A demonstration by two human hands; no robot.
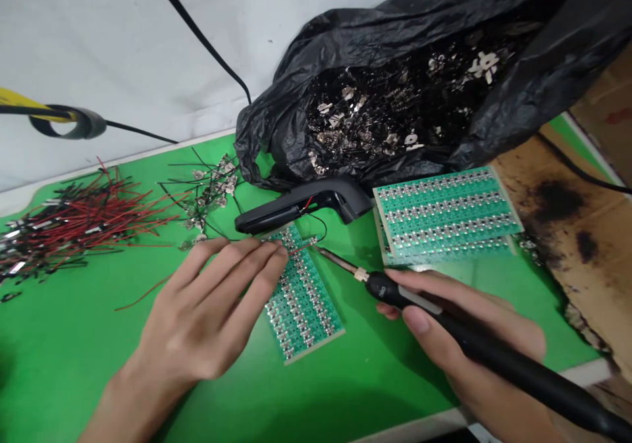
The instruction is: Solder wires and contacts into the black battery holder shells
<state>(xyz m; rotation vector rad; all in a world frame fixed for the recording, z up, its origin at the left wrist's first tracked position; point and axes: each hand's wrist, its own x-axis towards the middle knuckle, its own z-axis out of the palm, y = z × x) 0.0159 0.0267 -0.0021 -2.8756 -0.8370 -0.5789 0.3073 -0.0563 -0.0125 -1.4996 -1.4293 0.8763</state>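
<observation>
My left hand [217, 305] lies over the left side of a green circuit board [316, 318], fingers pressed together. From its fingertips a thin red wire [300, 250] runs toward a small metal piece at the board's upper right edge. My right hand [459, 318] grips a black soldering iron [395, 295], its tip close to that metal piece; whether they touch I cannot tell. A thin black wire [324, 226] curves up from there. Just behind the board lies a dark grey curved plastic housing [301, 203]. My left fingertips are partly hidden.
Green boards with rows of metal contacts [447, 209] are stacked at right. A black plastic bag [306, 48] full of small metal parts stands behind. Left lie a pile of red wires [108, 212] and contacts with black leads [212, 186]. Scorched cardboard [592, 193] is at right.
</observation>
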